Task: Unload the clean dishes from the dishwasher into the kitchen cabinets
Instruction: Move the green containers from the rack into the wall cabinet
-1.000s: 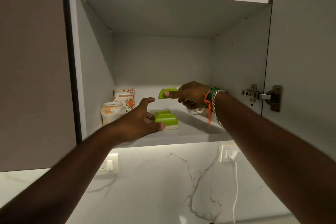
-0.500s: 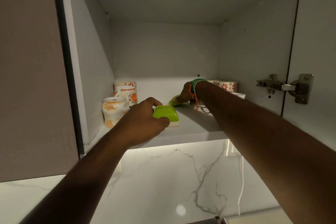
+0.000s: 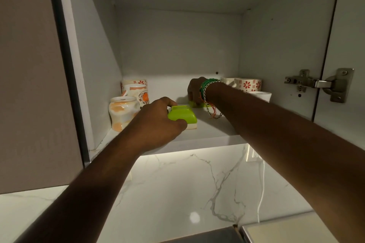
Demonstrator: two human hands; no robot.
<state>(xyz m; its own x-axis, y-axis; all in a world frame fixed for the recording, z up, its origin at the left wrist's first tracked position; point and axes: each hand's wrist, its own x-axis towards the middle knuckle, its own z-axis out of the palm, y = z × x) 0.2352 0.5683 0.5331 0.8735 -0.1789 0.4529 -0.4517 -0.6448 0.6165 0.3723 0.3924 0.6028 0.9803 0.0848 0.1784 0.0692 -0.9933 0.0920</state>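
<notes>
Both my arms reach into an open wall cabinet. My left hand (image 3: 158,122) grips a small green-and-white box (image 3: 182,115) that rests near the front of the cabinet shelf (image 3: 215,130). Deeper in, my right hand (image 3: 194,90), with bracelets at the wrist, holds a second green piece (image 3: 197,104) down on the shelf; my fingers hide most of it.
Orange-patterned mugs (image 3: 122,112) stand at the shelf's left, flower-patterned cups (image 3: 249,85) and a white cup (image 3: 260,95) at the right. The open cabinet door and its hinge (image 3: 320,84) are on the right. A marble backsplash (image 3: 187,183) with a white cable (image 3: 261,193) lies below.
My right hand carried the second green piece deeper and lowered it onto the shelf. My left hand closed around the green-and-white box. The camera moved closer and tilted up.
</notes>
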